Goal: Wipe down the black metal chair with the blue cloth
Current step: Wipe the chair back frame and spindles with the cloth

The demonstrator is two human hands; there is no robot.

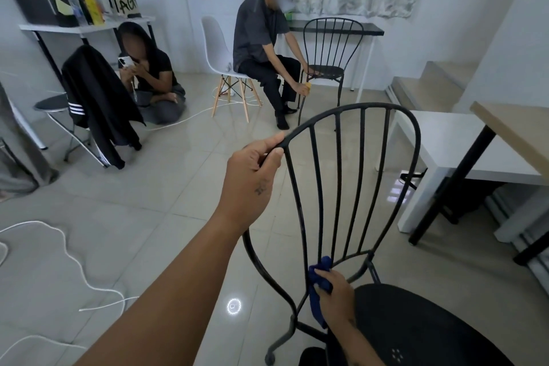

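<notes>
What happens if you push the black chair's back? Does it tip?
It might tip: the black chair is tall and thin-legged, and the left hand grips its top rail, maybe steadying it. Its metal bars look stiff; the blue cloth in the right hand likely won't bend them.

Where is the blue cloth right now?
Head view, bottom centre-right: the blue cloth is bunched in the right hand, pressed against the lowest part of the chair back, beside the seat.

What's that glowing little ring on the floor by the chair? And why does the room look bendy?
Head view: the ring is likely a lamp's glare mirrored in the glossy floor; the wide-angle lens curves and tilts lines near the edges, like the wooden table; the black metal chair looks sharp.
</notes>
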